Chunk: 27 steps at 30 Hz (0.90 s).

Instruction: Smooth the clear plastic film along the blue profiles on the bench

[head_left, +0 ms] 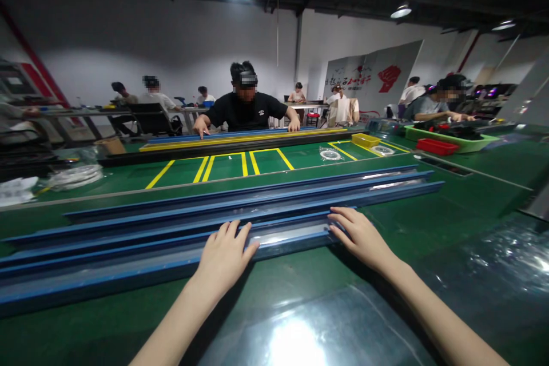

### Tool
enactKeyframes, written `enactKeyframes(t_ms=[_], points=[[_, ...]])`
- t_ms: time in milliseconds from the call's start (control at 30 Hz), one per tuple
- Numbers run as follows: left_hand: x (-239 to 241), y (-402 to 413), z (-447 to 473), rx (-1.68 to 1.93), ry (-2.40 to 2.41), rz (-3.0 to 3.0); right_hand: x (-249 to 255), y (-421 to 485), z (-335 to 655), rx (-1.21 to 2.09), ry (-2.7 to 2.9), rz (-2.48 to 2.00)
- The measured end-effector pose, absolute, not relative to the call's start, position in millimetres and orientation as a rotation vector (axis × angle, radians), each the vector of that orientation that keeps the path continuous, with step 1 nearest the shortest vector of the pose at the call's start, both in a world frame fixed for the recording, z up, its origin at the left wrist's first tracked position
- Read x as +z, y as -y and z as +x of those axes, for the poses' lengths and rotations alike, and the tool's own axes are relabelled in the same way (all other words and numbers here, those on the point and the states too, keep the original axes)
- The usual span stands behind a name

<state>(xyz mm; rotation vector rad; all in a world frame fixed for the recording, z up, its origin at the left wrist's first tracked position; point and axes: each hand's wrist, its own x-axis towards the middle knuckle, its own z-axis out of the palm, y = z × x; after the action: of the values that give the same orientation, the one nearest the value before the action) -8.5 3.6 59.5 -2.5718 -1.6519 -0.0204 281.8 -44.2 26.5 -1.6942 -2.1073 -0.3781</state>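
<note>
A long blue channel-shaped strip (pixel 295 234) with a clear film-like shine lies nearest me on the green table. My left hand (pixel 227 251) spans it partway along, fingers on the far rim and thumb toward the near one. At its right end my right hand (pixel 358 237) grips it, with fingertips and thumb at the two rims. The undersides of both hands are hidden. Just beyond lie several similar blue strips (pixel 274 206), side by side and slightly slanted.
Clear plastic sheeting (pixel 334 320) covers the near table. Opposite, a person in black (pixel 253 111) touches yellow and blue strips (pixel 257 140). A yellow tray (pixel 365 140), a red tray (pixel 437 147) and a green tray (pixel 476 144) stand at right. Coiled material (pixel 77 176) lies left.
</note>
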Motion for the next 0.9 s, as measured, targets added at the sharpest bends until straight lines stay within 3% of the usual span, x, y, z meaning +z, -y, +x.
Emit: enactKeyframes(t_ms=[167, 533, 900], points=[[69.1, -10.6, -20.4, 0.018, 1.634, -2.536, 17.2, 42.7, 295.9, -0.496, 2.055, -1.755], [37.7, -0.9, 6.9, -0.352, 1.297, -2.626, 15.3, 44.8, 267.3, -0.602, 2.246, -1.595], [69.5, -3.8, -20.5, 0.130, 1.569, -2.663, 20.9, 46.4, 298.7, -0.680, 1.960, -1.932]])
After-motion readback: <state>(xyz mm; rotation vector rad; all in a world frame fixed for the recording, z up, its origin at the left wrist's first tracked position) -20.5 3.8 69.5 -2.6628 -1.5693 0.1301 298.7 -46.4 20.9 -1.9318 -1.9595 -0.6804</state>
